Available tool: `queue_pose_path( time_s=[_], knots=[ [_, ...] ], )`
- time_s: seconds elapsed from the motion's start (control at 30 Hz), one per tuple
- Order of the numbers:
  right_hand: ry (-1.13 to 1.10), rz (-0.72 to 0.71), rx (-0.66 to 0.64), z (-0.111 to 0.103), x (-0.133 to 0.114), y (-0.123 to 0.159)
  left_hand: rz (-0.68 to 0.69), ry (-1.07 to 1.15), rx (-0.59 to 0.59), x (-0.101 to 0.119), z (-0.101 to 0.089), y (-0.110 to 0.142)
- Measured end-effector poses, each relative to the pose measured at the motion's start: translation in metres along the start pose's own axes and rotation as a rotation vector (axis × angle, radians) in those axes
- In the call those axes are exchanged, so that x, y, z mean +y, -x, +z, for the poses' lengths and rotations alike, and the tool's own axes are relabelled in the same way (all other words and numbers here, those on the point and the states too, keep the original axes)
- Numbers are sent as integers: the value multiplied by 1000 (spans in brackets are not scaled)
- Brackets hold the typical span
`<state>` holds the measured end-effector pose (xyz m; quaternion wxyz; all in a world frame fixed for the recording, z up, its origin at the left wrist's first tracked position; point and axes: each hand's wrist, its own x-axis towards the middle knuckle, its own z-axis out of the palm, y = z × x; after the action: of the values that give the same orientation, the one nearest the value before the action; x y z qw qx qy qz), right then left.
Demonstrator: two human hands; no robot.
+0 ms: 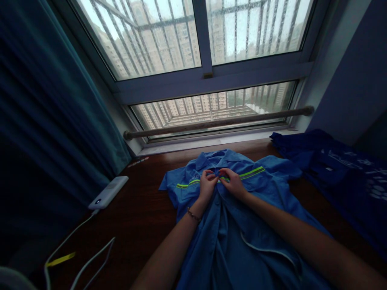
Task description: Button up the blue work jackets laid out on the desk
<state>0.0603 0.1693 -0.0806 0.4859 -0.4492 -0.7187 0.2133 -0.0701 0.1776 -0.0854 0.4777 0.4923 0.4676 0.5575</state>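
Observation:
A blue short-sleeved work shirt (269, 189) with a collar and yellow-green stripes across the chest lies spread on the dark wooden surface, collar toward the window. My left hand (208, 186) pinches the shirt's front edge near the chest stripe. Close against it, my right hand (232, 182) pinches the other front edge at the same height. The fingertips of both hands nearly meet, and they hide the small bit of cloth between them. Below the hands the shirt front hangs apart in folds.
A white power bank (109, 192) with a white cable (71, 235) lies at left, near a yellow strip (61, 259). Dark blue printed clothing (341, 169) is heaped at right. Behind are a window with a rail (217, 124) and a blue curtain (60, 100).

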Motion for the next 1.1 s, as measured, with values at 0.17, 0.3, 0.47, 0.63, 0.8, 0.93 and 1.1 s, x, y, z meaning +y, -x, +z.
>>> queue_pose_path(
  time_s=[0.17, 0.3, 0.47, 0.63, 0.8, 0.93, 1.1],
  knots=[
    [230, -111, -97, -1, -11, 11, 146, -296, 4, -6, -6, -7],
    [240, 52, -202, -8, -16, 25, 187, -379, -5, -7, -8, -18],
    [173, 232, -275, -11, -15, 41, 197, -381, 15, -5, -5, -41],
    [-60, 497, -87, -5, -10, 39, 191, -373, 3, -4, 0, -57],
    [-320, 534, -238, -10, -4, 30, 176, -356, -73, 10, -3, -39],
    [-519, 574, -351, -16, -5, 25, 295, -494, -86, 31, -11, 5],
    [-739, 630, -401, -28, -12, 22, 332, -729, -144, 28, -20, 45]
  ],
)
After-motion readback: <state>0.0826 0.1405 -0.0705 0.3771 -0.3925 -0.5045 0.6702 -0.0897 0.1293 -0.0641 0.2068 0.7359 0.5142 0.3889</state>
